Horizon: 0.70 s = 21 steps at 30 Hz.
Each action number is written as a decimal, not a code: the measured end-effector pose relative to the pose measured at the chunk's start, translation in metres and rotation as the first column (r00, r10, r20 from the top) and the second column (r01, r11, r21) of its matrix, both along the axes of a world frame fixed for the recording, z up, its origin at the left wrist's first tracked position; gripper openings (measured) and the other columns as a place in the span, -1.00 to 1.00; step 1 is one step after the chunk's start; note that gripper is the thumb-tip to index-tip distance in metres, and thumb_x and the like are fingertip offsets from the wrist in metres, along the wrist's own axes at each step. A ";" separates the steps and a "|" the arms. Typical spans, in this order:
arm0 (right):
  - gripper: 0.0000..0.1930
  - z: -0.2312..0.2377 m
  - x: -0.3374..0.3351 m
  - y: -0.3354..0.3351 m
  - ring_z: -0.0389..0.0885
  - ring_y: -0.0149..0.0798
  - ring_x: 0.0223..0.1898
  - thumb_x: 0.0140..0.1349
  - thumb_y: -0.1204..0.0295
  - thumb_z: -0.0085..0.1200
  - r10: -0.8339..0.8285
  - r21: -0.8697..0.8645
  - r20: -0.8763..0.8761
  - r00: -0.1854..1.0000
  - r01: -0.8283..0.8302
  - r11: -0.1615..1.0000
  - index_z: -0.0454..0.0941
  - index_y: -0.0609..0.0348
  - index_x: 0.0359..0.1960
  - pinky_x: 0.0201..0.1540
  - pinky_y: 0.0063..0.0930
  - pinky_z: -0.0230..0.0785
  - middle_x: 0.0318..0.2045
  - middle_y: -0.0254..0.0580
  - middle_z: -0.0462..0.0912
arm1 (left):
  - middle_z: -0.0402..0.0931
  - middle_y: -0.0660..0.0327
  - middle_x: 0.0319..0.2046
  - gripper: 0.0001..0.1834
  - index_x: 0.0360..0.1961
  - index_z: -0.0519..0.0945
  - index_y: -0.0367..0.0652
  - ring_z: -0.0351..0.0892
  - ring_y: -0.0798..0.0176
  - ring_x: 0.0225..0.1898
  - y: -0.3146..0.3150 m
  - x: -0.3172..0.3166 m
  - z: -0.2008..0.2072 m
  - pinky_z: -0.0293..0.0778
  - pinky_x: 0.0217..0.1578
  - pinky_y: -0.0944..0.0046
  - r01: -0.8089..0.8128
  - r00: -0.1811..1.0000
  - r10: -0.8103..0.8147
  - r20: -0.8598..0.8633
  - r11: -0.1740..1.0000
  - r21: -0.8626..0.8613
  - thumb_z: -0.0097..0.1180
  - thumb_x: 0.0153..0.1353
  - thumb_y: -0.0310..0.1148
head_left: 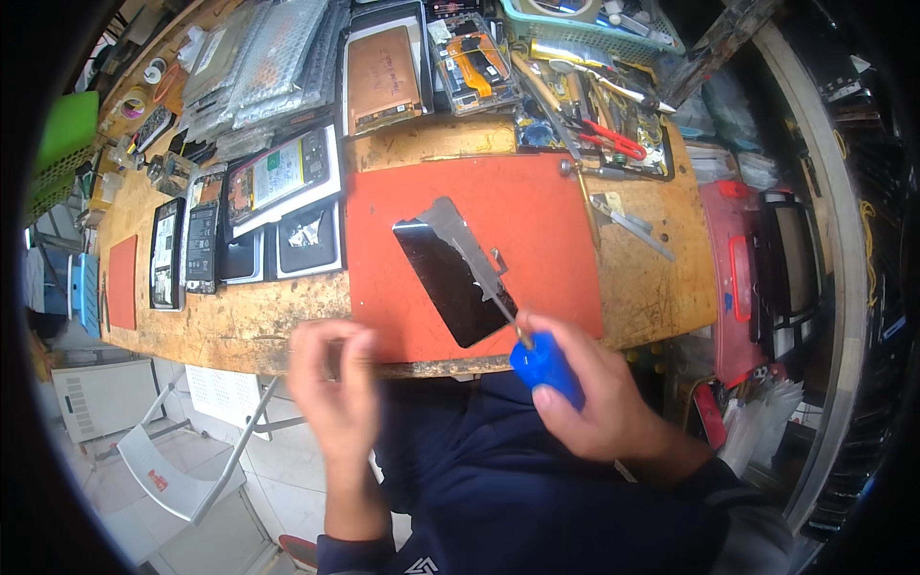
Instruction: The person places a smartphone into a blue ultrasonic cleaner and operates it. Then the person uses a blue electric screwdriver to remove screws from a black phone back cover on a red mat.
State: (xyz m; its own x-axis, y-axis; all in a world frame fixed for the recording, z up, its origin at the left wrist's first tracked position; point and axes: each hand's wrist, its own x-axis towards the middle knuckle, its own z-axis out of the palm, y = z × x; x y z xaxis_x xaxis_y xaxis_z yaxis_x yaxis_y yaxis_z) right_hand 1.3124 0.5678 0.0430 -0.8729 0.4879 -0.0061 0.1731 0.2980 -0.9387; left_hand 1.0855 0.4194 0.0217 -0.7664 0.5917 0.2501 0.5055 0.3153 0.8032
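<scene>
My right hand (594, 393) is closed around the blue handle of a thin-shafted metal tool (544, 369). The shaft points up and left, and its tip is at the right edge of a phone screen (450, 278). The screen lies tilted on an orange-red mat (546, 220); its glossy black face is partly covered by a torn-edged grey layer (457, 240) along the upper right side. A small bracket-like grey piece sticks out beside it. My left hand (335, 383) hovers at the mat's front left corner, fingers curled toward the thumb and blurred by motion, apart from the screen.
Opened phones (201, 235) and a tablet-like device (283, 177) lie left of the mat. Bubble-wrapped packs (268, 72) are stacked behind. Red-handled pliers (613, 141) and other hand tools crowd the back right, near a teal basket (585, 34). Tweezers (632, 228) lie right of the mat.
</scene>
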 end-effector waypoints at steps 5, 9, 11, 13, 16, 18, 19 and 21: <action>-0.43 -0.014 -0.009 0.003 0.44 0.35 0.33 0.29 0.40 0.11 -0.012 0.181 0.000 1.000 0.012 0.983 0.31 0.46 0.29 0.28 -0.15 0.39 0.35 0.56 0.30 | 0.68 0.14 -0.24 -0.90 -0.34 0.55 -0.18 0.53 -0.01 -0.15 0.030 0.021 -0.021 0.34 -0.03 0.07 0.143 0.963 -0.183 -0.199 0.969 -0.201 0.26 0.23 -0.48; -0.41 -0.017 0.002 -0.015 0.49 0.35 0.28 0.27 0.39 0.13 -0.048 0.109 -0.029 0.998 0.051 0.993 0.32 0.48 0.27 0.30 -0.14 0.36 0.35 0.54 0.29 | 0.71 0.13 -0.24 -0.93 -0.32 0.58 -0.20 0.56 0.02 -0.15 0.051 0.020 -0.015 0.38 -0.05 0.09 0.304 0.947 -0.313 -0.075 0.946 -0.110 0.22 0.29 -0.46; -0.41 -0.018 0.008 -0.023 0.51 0.35 0.26 0.26 0.39 0.14 -0.070 0.107 -0.048 0.996 0.075 0.991 0.32 0.50 0.27 0.30 -0.13 0.36 0.35 0.52 0.30 | 0.72 0.12 -0.24 -0.93 -0.31 0.59 -0.22 0.58 0.03 -0.18 0.056 0.013 -0.009 0.42 -0.08 0.10 0.373 0.923 -0.367 0.114 0.927 -0.042 0.20 0.31 -0.45; -0.41 -0.021 0.010 -0.030 0.55 0.30 0.22 0.26 0.39 0.14 -0.076 0.123 -0.078 0.994 0.086 0.989 0.33 0.51 0.26 0.25 -0.14 0.43 0.32 0.49 0.34 | 0.71 0.11 -0.29 -0.93 -0.27 0.69 -0.24 0.61 0.05 -0.28 0.053 0.006 -0.004 0.48 -0.16 0.11 0.253 0.916 -0.266 0.301 0.964 0.081 0.23 0.29 -0.47; -0.41 -0.027 0.009 -0.035 0.57 0.27 0.21 0.26 0.40 0.14 -0.117 0.136 -0.108 0.987 0.131 0.982 0.33 0.51 0.25 0.21 -0.15 0.48 0.29 0.48 0.37 | 0.63 0.19 -0.39 -0.93 -0.34 0.75 -0.20 0.54 0.10 -0.31 0.040 0.000 0.003 0.45 -0.23 0.15 0.158 0.946 -0.192 -0.261 0.977 -0.144 0.37 0.13 -0.48; -0.41 -0.031 0.008 -0.034 0.58 0.26 0.20 0.25 0.40 0.15 -0.123 0.179 -0.114 0.986 0.142 0.973 0.32 0.52 0.25 0.19 -0.17 0.50 0.27 0.48 0.40 | 0.61 0.24 -0.38 -0.91 -0.33 0.76 -0.17 0.53 0.13 -0.30 0.030 0.006 0.002 0.42 -0.25 0.16 0.262 0.914 -0.313 -0.259 0.941 -0.214 0.38 0.10 -0.48; -0.41 -0.033 0.008 -0.033 0.57 0.26 0.21 0.25 0.40 0.15 -0.126 0.165 -0.124 0.984 0.145 0.975 0.32 0.53 0.25 0.20 -0.16 0.49 0.26 0.48 0.41 | 0.60 0.27 -0.38 -0.90 -0.33 0.76 -0.15 0.53 0.14 -0.29 0.026 0.013 0.001 0.41 -0.26 0.17 0.318 0.886 -0.373 -0.275 0.921 -0.223 0.39 0.09 -0.48; -0.40 -0.036 0.009 -0.030 0.56 0.26 0.22 0.25 0.41 0.15 -0.133 0.139 -0.141 0.981 0.153 0.978 0.31 0.54 0.26 0.23 -0.15 0.46 0.25 0.48 0.42 | 0.56 0.31 -0.37 -0.85 -0.34 0.76 -0.12 0.51 0.17 -0.29 0.023 0.019 0.000 0.36 -0.29 0.18 0.288 0.826 -0.388 -0.409 0.914 -0.285 0.40 0.01 -0.49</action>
